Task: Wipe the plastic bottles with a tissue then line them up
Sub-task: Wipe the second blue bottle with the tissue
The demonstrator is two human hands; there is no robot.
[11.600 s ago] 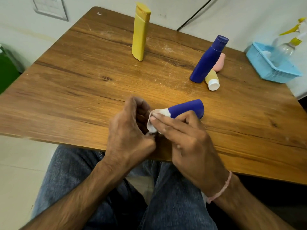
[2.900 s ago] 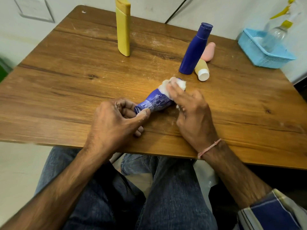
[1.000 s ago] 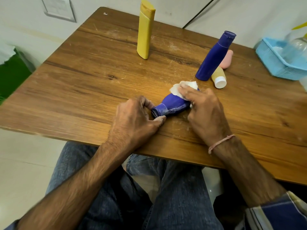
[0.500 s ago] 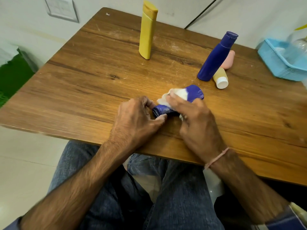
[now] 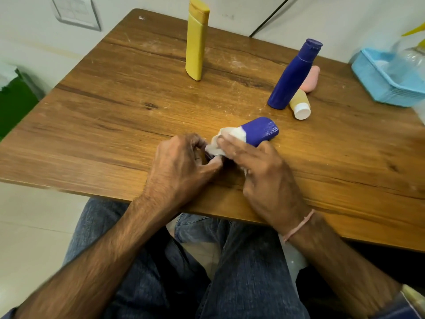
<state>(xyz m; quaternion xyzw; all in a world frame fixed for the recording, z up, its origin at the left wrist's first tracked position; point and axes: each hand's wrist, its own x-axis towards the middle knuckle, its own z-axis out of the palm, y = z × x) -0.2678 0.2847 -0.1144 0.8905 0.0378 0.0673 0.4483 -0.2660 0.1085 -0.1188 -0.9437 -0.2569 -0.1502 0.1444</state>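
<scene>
A short blue bottle [image 5: 261, 130] lies on its side near the front of the wooden table [image 5: 115, 116], base pointing away to the right. My left hand [image 5: 184, 166] grips its near end, which is hidden. My right hand [image 5: 259, 166] presses a white tissue [image 5: 226, 140] around the bottle's middle. A tall yellow bottle [image 5: 197, 40] stands upright at the back. A tall blue bottle [image 5: 293, 75] stands at the back right. Beside it lie a small yellow bottle with a white cap [image 5: 300, 104] and a pink bottle [image 5: 311, 79].
A light blue basket [image 5: 377, 79] holding clear spray bottles [image 5: 411, 58] sits at the table's right edge. A green bin [image 5: 13, 104] stands on the floor to the left. The table's front edge runs just under my wrists, above my knees.
My right hand has slid the tissue along the blue bottle toward my left hand, baring the bottle's far base. The bottle stays lying on the table.
</scene>
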